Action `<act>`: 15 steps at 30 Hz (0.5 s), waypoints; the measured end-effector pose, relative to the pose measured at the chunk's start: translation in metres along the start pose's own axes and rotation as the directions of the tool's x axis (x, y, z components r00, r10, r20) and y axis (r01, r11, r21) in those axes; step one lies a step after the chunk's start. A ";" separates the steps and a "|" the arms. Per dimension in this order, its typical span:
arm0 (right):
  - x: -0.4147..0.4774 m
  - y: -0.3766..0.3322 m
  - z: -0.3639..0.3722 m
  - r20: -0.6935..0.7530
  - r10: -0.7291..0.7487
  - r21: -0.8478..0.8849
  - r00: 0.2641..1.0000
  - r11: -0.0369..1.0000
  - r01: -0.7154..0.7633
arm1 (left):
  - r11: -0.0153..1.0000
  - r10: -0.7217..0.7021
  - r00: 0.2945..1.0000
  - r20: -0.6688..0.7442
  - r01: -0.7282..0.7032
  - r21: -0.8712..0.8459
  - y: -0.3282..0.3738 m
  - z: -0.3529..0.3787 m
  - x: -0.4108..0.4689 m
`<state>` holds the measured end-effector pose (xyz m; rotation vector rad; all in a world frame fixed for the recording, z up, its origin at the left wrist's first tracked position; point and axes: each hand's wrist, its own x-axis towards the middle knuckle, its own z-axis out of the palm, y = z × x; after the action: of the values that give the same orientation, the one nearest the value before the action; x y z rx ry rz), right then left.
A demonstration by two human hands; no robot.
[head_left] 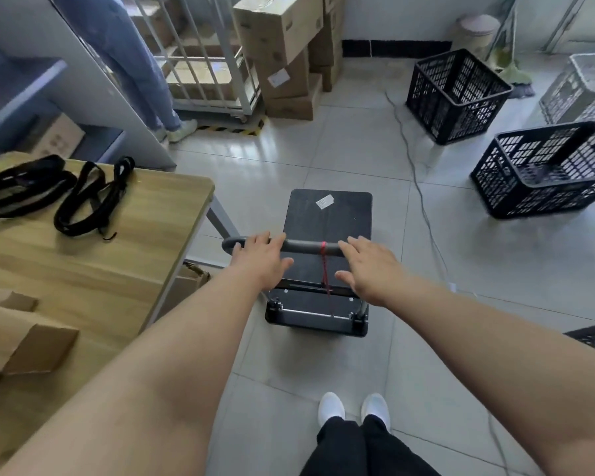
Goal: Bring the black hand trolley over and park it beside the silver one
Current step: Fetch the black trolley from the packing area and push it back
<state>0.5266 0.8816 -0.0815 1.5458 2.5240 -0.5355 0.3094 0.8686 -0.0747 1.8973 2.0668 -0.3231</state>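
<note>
Fingers: those of the left hand (260,261) lie spread over the trolley's handle bar (306,246), thumb out to the side, not curled under it; those of the right hand (370,269) are likewise apart and extended, laid on or just above the bar — whether the palm presses it I cannot tell.
Why so: flat, loose hands on both sides of the bar's middle suggest a push and steer, not a lift; the wheels would carry the weight.
Red cord (324,266): tied round the bar between the hands, running down toward the deck's near edge; its purpose is unclear.
Black hand trolley (327,228): on the tiled floor (358,149) straight ahead of the person's white shoes (352,408), deck empty but for a small white label (324,201).
Tabletop (117,255): just left of the trolley, black straps (66,194) lying on it.
Black crates (543,170): well to the trolley's right.
Stacked cartons (289,56): beyond the trolley, beside a wire cage (200,63).
Hidden: the trolley's wheels are under the deck; the bar's right end is behind the right hand; another person is cut off above the legs (141,73).
Silver trolley: none clearly visible, so the parking spot is unknown.
</note>
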 end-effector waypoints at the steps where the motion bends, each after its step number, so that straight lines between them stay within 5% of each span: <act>1: 0.003 -0.001 0.003 0.005 0.008 0.020 1.000 1.000 -0.008 | 1.000 0.009 1.000 0.001 -0.009 -0.002 -0.005 0.003 0.005; 15: -0.011 0.015 0.031 -0.016 -0.014 0.127 1.000 0.992 0.016 | 0.998 -0.045 0.999 -0.003 0.045 0.046 0.008 0.028 -0.014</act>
<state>0.5433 0.8675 -0.1102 1.5792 2.5599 -0.7022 0.3204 0.8461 -0.0948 1.8799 2.1241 -0.3827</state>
